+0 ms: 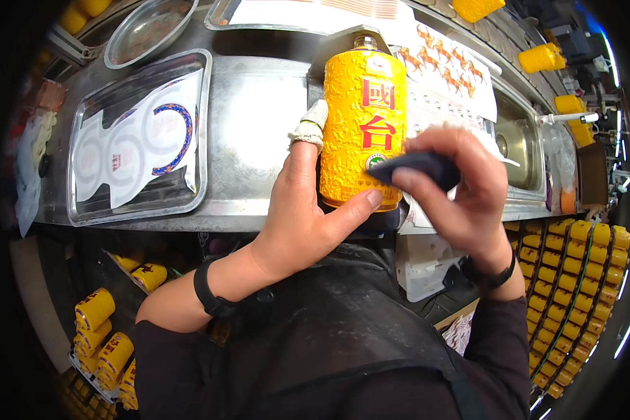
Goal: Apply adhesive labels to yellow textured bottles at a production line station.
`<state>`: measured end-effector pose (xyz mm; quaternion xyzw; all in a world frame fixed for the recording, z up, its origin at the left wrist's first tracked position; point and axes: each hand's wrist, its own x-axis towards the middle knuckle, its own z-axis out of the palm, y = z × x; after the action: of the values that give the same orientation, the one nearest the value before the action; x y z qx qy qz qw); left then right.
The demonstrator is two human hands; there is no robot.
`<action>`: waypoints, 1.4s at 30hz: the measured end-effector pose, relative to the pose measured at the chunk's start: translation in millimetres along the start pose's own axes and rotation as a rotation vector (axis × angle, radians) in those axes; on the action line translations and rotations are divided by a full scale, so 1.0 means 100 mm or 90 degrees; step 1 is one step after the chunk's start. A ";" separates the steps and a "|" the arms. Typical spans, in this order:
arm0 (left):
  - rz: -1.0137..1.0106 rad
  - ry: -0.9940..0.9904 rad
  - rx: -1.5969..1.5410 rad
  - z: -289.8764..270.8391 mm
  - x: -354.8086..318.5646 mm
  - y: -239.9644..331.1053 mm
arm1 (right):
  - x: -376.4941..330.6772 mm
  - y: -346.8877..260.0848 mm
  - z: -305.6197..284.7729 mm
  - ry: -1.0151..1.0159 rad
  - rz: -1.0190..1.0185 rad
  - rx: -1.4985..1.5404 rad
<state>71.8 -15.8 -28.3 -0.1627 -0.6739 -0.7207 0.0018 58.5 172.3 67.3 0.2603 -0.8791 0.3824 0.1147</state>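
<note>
A yellow bottle [344, 150] with an embossed surface and large red characters lies with its neck pointing away from me, on a dark metal support [320, 64]. My left hand [292, 224] grips its left side and lower end, the thumb lying across the front near the base. White wrapping [310, 127] covers that hand's index fingertip. A dark, flat, scraper-like piece [430, 170] is held in my right hand [469, 192], blurred by motion. Its tip is at a small round emblem [376, 162] low on the bottle's front; whether it touches cannot be made out.
At left on the metal counter, a tray [204, 133] holds cut decal sheets; a metal bowl [112, 50] stands behind. Printed sheets [462, 77] lie right of the bottle, beside a sink [528, 150]. Racked yellow bottles [574, 280] fill the right; more bottles [94, 308] stand lower left.
</note>
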 end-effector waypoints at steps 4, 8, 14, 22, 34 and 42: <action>-0.030 -0.007 -0.043 0.03 0.00 0.00 | 0.17 0.04 -0.10 -0.009 -0.053 -0.044; 0.006 0.010 0.028 0.02 0.00 -0.04 | 0.16 0.00 -0.06 -0.017 -0.061 -0.075; -0.033 -0.016 -0.011 -0.01 -0.01 -0.02 | 0.09 -0.01 0.00 0.055 -0.058 -0.090; -0.065 -0.116 -0.141 -0.24 -0.02 -0.06 | -0.38 -0.19 -0.01 -0.038 -0.134 -0.002; -0.119 -0.127 -0.234 -0.26 0.00 -0.05 | -0.33 -0.29 0.29 -0.014 -0.299 -0.184; -0.067 -0.088 -0.188 -0.16 -0.02 -0.09 | -0.41 -0.25 0.31 0.158 0.200 0.108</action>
<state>67.8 -30.9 -38.0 -0.1749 -0.5670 -0.7979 -0.1062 106.3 150.6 44.5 0.0792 -0.8528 0.4971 0.1390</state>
